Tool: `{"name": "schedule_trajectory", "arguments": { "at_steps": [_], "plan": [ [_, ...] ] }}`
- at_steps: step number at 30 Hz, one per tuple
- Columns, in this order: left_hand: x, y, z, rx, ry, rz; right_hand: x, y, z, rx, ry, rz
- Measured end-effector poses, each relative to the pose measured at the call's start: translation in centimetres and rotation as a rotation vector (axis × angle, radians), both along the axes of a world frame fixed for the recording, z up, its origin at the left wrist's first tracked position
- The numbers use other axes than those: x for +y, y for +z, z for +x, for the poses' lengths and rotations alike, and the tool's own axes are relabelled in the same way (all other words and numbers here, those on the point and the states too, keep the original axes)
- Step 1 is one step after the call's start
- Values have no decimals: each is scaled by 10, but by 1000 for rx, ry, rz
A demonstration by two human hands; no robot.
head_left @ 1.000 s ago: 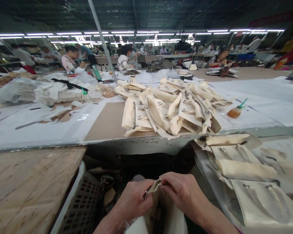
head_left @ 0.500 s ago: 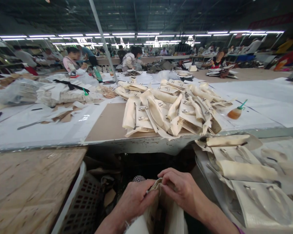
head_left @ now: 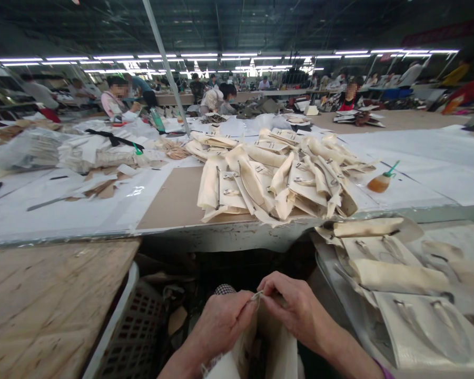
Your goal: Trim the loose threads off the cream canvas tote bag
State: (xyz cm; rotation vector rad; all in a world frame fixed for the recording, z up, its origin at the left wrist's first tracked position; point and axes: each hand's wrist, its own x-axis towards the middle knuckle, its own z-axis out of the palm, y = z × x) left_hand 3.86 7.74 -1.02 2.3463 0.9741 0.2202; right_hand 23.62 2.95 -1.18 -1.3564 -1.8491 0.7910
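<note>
Low in the middle of the head view, a cream fabric bag piece (head_left: 281, 345) stands over my lap with its inside facing up. My left hand (head_left: 228, 320) pinches the top edge of it between thumb and fingers. Right beside it, my right hand (head_left: 291, 305) pinches the same edge, fingertips almost touching those of the left. A frayed border hangs below my left wrist. My palms and the lower part of the piece are hidden.
A heap of cream bag pieces (head_left: 268, 179) lies on the table ahead. More bag pieces with handles (head_left: 422, 326) are stacked at right. A bottle of amber liquid (head_left: 380, 182) stands beyond. At left are a plastic basket (head_left: 132, 321) and a wooden board (head_left: 51, 305). Several co-workers sit further back.
My fingers have pressed the fabric edge flatter, so less of it shows between them. Both hands stay in nearly the same place. A co-worker at the back has leaned lower.
</note>
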Motion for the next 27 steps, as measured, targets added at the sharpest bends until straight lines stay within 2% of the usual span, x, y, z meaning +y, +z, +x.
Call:
{"name": "schedule_trajectory", "arguments": {
  "at_steps": [7, 11, 14, 17, 21, 25, 27],
  "plan": [
    [-1, 8, 6, 96, 46, 33, -1, 5, -3, -3, -27, -53],
    [0, 17, 12, 77, 77, -55, -1, 6, -4, 38, -54, -109],
    [-1, 19, 17, -21, 179, -164, 0, 7, -4, 163, -127, -187],
    [-2, 16, 22, -107, 262, -186, 2, 7, -2, 334, -177, -265],
    [-1, 11, 25, -159, 216, -131, 4, 7, 7, 421, -183, -348],
    [4, 12, 26, -191, 157, -140, -6, 13, 12, 363, -146, -367],
    [6, 13, 26, -205, 149, -165, -12, 16, 10, 244, -153, -363]
  ]
}}
